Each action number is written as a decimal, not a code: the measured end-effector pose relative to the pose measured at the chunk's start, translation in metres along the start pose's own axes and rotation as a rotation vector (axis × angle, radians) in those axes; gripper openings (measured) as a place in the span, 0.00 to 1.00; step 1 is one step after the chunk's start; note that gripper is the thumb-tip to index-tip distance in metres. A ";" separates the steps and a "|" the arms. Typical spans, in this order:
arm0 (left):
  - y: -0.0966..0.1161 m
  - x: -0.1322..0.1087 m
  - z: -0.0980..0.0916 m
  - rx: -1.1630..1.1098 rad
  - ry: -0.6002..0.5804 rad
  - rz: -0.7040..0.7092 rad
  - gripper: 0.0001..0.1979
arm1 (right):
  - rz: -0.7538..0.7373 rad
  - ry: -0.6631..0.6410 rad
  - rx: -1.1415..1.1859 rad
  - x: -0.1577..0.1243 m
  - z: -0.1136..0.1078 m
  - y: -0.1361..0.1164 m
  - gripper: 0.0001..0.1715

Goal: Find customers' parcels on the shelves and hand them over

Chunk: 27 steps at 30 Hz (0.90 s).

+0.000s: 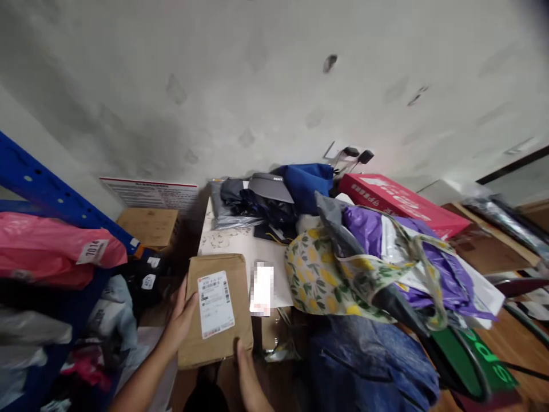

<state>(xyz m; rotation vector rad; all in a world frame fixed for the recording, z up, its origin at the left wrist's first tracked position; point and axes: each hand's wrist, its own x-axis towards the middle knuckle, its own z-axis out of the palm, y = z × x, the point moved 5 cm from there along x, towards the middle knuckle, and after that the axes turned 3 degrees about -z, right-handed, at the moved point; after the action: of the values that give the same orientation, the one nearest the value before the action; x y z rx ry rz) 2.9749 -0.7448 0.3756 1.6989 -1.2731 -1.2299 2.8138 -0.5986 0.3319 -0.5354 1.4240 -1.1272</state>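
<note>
A flat brown cardboard box point(241, 286) with a white shipping label point(215, 306) is held between my two hands, label side up. My left hand point(185, 312) grips its left edge, thumb on top and fingers beneath. At the lower right corner, my right hand point(245, 366) holds the box with the thumb on its face; those fingers are hidden underneath. Just right of the box, a bright, pixelated phone-like rectangle point(262, 290) lies at the front of the white table point(223, 243).
A lemon-print tote bag point(321, 272) holding purple parcels point(364, 229) sits on the right. Behind it are a red box point(403, 203) and a grey visor cap point(270, 187). Blue shelving point(60, 189) with pink parcels point(55, 246) stands left. A cardboard box point(148, 226) sits beside the wall.
</note>
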 end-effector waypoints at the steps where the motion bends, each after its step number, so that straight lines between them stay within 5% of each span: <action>1: 0.003 0.005 0.001 0.026 -0.009 0.027 0.34 | -0.006 0.020 -0.197 0.003 -0.009 -0.018 0.39; 3: 0.007 0.009 -0.001 0.087 0.015 0.063 0.32 | -0.061 0.190 -0.609 0.014 -0.031 -0.059 0.43; 7: 0.022 -0.018 -0.013 0.272 0.109 0.196 0.30 | -0.078 0.496 -0.887 0.051 -0.055 -0.106 0.56; 9: 0.032 -0.042 -0.011 0.467 0.004 0.376 0.30 | -0.066 0.532 -0.991 0.071 -0.053 -0.111 0.66; 13: 0.035 -0.071 -0.005 0.705 -0.185 0.571 0.47 | -0.033 0.506 -1.086 0.094 -0.041 -0.109 0.64; 21: 0.029 -0.051 -0.005 0.743 -0.215 0.685 0.47 | -0.019 0.451 -0.897 0.102 -0.049 -0.107 0.49; 27: 0.035 -0.045 -0.005 0.805 -0.408 0.748 0.44 | -0.081 0.246 -0.402 0.059 -0.068 -0.121 0.40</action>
<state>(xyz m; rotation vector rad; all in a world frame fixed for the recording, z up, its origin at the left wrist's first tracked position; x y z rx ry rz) 2.9651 -0.7124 0.4218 1.2013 -2.5964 -0.6308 2.7036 -0.6788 0.3965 -0.7616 1.8751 -0.9974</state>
